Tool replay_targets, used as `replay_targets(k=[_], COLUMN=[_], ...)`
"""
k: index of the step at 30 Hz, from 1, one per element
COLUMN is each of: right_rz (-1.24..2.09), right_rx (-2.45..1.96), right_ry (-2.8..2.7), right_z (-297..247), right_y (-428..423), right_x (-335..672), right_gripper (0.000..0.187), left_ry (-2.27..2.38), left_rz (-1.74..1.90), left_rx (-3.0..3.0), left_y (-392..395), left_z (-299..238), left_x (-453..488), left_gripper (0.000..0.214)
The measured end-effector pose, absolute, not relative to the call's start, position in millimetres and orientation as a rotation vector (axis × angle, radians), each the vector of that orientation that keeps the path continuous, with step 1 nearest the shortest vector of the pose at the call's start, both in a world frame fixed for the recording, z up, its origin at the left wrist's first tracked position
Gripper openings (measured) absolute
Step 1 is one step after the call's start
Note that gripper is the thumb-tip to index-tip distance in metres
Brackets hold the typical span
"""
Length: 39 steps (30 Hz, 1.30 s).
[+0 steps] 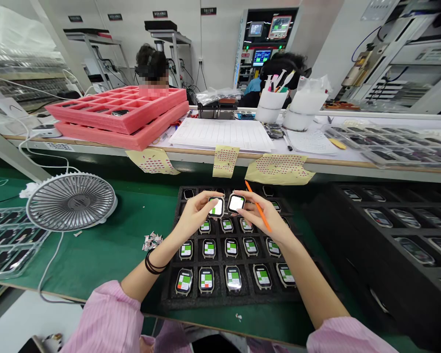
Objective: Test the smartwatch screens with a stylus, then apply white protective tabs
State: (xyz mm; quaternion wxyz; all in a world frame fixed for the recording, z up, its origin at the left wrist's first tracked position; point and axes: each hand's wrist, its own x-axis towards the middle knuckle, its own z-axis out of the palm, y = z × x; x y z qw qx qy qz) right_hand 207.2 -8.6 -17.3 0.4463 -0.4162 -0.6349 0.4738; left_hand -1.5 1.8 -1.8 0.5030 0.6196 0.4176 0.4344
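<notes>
Two lit watches, left watch [216,207] and right watch [236,203], held side by side above the tray [220,301].
The left hand [196,210] grips the left watch, thumb lying over its screen; the right hand [257,219] pinches the right watch by its edges while also carrying an orange stick [257,206] across the fingers. Likely faults: the thumb may register an unwanted touch or leave a smudge; the cases, separated by only a narrow gap, may knock if either wrist turns inward; the right hand's double load may loosen its pinch, dropping that watch onto the lit screens below. The two being much alike, a crossed return could also confuse their slots.
</notes>
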Motion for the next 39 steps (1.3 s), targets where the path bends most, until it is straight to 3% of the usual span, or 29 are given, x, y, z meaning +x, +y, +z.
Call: replay_targets(k=[16,20,30,39], right_rz=[1.118,1.107,1.158,1.188], right_rx=[-1.11,-1.151,-1.05,-1.038], right_ry=[-1.29,-1.288,-1.535,-1.478], right_z=[-14,-11,-19,-21], right_y=[-11,-12,-8,-5], right_x=[202,198,204,208], right_gripper=[0.025,0.026,0.038,0.037], left_ry=[0.941,1.01,0.971,0.785], left_rz=[1.003,1.057,1.005,0.883], left_rx=[1.659,1.596,1.454,1.503], left_y=[4,3,5,4], left_z=[-8,-7,-8,-6], left_x=[0,1,1,-3], left_gripper=[0.038,0.031,0.036,0.058])
